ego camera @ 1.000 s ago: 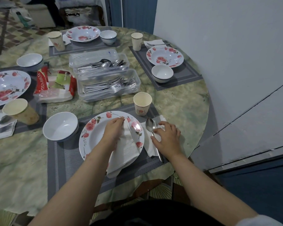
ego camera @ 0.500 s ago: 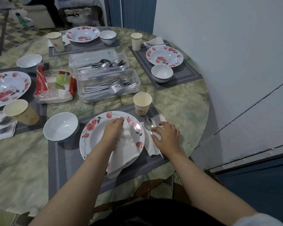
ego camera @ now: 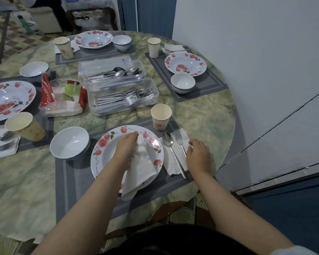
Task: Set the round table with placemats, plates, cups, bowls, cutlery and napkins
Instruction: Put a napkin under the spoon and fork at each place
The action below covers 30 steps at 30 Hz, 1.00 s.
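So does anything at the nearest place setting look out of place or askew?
Yes: a second napkin lies across the plate under the left hand, drooping over its near rim, although another napkin already holds the spoon and fork.

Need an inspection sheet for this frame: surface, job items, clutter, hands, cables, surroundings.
Surface: round green marbled table, four grey placemats.
Job's things: near floral plate with folded white napkin on it; white bowl left; paper cup behind; spoon and fork on second napkin.
Clutter: clear cutlery boxes, opened serviette pack.
Grippers: left hand pinching the plate napkin; right hand open by the fork.
Cables: nothing seen.
Surroundings: white wall right.
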Motion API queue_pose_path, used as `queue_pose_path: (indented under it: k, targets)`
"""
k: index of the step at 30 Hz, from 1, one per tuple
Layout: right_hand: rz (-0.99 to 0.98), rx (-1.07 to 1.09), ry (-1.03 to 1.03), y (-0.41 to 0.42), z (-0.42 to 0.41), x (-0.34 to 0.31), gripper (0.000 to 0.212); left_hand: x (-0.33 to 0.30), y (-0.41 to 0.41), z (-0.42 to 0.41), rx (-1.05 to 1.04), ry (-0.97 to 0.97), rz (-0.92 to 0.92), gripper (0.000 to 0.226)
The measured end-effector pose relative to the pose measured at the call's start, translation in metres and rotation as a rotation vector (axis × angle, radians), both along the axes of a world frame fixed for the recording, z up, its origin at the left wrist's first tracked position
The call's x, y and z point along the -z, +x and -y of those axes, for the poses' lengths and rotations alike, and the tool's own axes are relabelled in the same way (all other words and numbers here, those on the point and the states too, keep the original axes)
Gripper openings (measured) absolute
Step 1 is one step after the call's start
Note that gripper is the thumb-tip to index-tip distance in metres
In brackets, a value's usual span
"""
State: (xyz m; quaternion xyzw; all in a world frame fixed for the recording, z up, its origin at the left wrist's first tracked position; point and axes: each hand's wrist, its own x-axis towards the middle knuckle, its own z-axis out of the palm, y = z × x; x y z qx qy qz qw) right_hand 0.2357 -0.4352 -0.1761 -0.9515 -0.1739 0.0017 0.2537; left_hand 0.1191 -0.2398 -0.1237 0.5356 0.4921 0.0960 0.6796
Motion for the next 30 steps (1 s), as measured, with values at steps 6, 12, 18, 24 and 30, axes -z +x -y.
queue_pose_path:
  k: [6, 12, 18, 24, 30]
  targets:
    - [-0.041, 0.022, 0.065, 0.005, 0.007, -0.002, 0.018, 0.003, 0.001, -0.001, 0.006, -0.003, 0.020, 0.022]
    - [0.136, 0.032, -0.126, 0.004, 0.015, -0.005, 0.013, -0.002, -0.004, -0.002, 0.013, -0.019, 0.019, 0.025]
    - [0.217, -0.106, 0.333, -0.015, -0.036, -0.060, 0.010, -0.031, -0.015, -0.014, 0.012, -0.056, 0.184, 0.036]
    - [-0.423, -0.481, 0.583, -0.048, -0.106, -0.143, 0.024, -0.086, -0.035, -0.046, -0.047, -0.024, 0.434, 0.011]
    - [-0.438, -0.722, 0.374, -0.088, -0.160, -0.161, 0.031, -0.105, -0.083, -0.088, -0.018, 0.211, 0.471, 0.024]
